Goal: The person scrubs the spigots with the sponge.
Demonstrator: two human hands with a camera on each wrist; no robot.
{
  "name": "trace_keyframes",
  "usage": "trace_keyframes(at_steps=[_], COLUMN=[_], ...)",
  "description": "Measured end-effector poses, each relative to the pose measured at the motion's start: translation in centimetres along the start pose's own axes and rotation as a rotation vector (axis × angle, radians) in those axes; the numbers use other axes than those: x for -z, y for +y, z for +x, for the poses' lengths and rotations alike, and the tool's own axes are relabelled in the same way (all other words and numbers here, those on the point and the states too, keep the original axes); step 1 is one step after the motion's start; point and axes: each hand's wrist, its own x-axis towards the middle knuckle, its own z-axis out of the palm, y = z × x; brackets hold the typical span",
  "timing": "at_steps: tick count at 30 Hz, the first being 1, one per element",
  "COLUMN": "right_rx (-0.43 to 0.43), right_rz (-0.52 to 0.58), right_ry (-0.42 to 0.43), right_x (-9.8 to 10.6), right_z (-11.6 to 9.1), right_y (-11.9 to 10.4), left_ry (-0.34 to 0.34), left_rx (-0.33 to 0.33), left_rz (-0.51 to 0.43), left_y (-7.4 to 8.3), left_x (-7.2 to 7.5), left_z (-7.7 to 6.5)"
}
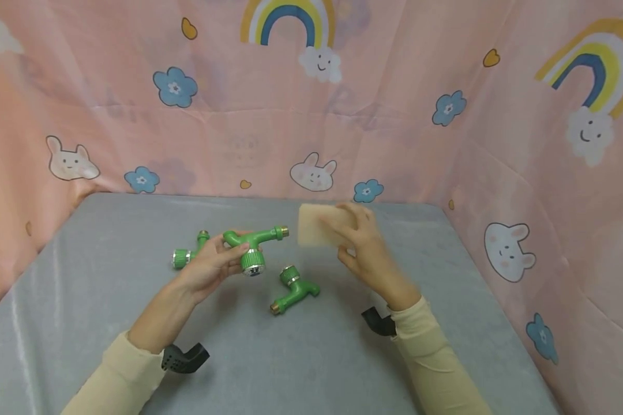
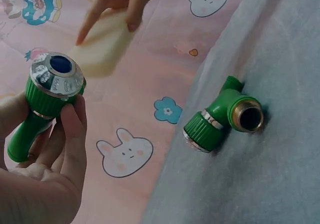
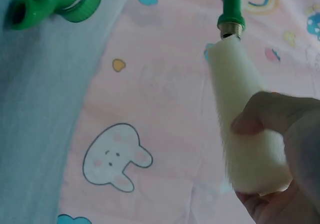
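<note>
My left hand [image 1: 207, 268] holds a green plastic water tap [image 1: 252, 249] above the table, its brass threaded end pointing right. Pale cream and slightly blurred, a sponge block [image 1: 311, 226] is pinched between the thumb and fingers of my right hand [image 1: 368, 253]. In the right wrist view the sponge [image 3: 240, 99] comes up close to the tap's brass end [image 3: 231, 29]; whether they touch I cannot tell. A second green tap [image 1: 297, 291] lies on the table between my hands. Partly hidden behind the left hand is a third tap [image 1: 181, 259].
A grey cloth covers the table [image 1: 291, 369]. Pink printed curtains [image 1: 394, 115] hang along its back and sides. Black curved mounts stick out at the left wrist [image 1: 186, 358] and the right wrist [image 1: 378, 321].
</note>
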Motion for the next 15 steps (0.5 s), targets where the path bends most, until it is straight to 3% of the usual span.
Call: trace_keyframes(at_steps=[3, 8, 15], right_rx=[-0.016, 0.012, -0.153], right_rz=[0.086, 0.164, 0.247], right_ry=[-0.010, -0.113, -0.151], right_x=[0.2, -0.7, -0.2], right_z=[0.0, 0.2, -0.2], right_y=[-0.3, -1.5, -0.2], left_ry=[-0.009, -0.035, 0.012], left_rx=[-0.020, -0.032, -0.060], left_rz=[0.004, 0.024, 0.128], left_y=[0.0, -0.1, -0.2], left_x=[-0.1, -0.5, -0.4], left_z=[0.1, 0.1, 0.1])
